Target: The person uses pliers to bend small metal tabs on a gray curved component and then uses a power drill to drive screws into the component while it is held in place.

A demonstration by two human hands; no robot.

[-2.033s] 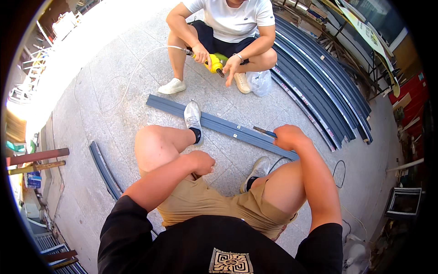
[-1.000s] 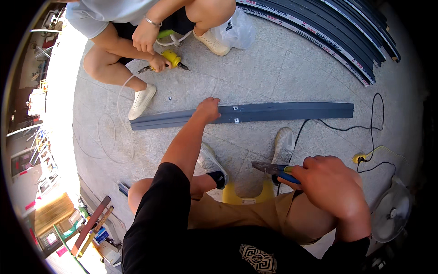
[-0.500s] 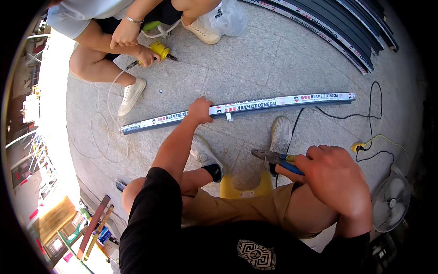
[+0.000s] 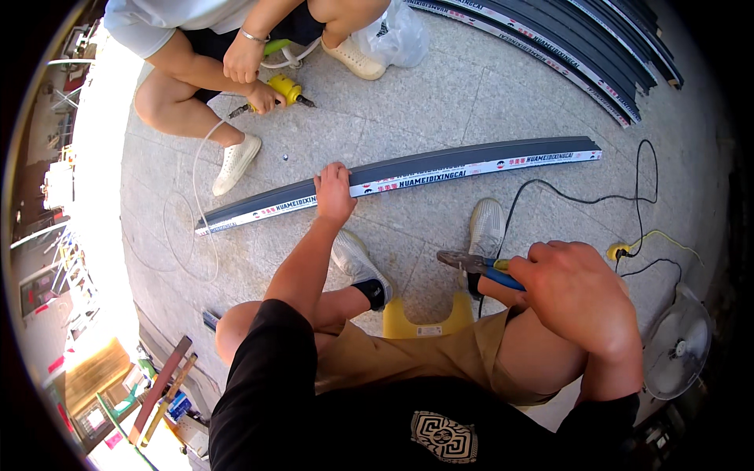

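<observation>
A long dark grey metal profile (image 4: pixel 487 157) with a printed white film strip along its near side lies across the paving in front of my feet. My left hand (image 4: pixel 335 192) is closed around it, left of its middle, fingers over the far edge. My right hand (image 4: pixel 577 294) grips a pair of combination pliers (image 4: pixel 483 267) with blue and yellow-green handles, held over my right knee. The pliers' jaws point left, above my right shoe, apart from the profile. A small whitish piece seems to hang just under the jaws; I cannot make out what it is.
Across from me a crouching person's hand (image 4: pixel 265 97) holds a yellow power tool (image 4: pixel 287 90) with a pale hose. More profiles (image 4: pixel 550 47) lie at the far right. A black cable (image 4: pixel 581 198), a fan (image 4: pixel 677 347), a yellow stool (image 4: pixel 428 322) and a plastic bag (image 4: pixel 397 35) are around.
The profile has been rolled by my left hand, so its dark face now shows on the far side and the printed strip faces me. The pliers stay nearly in place.
</observation>
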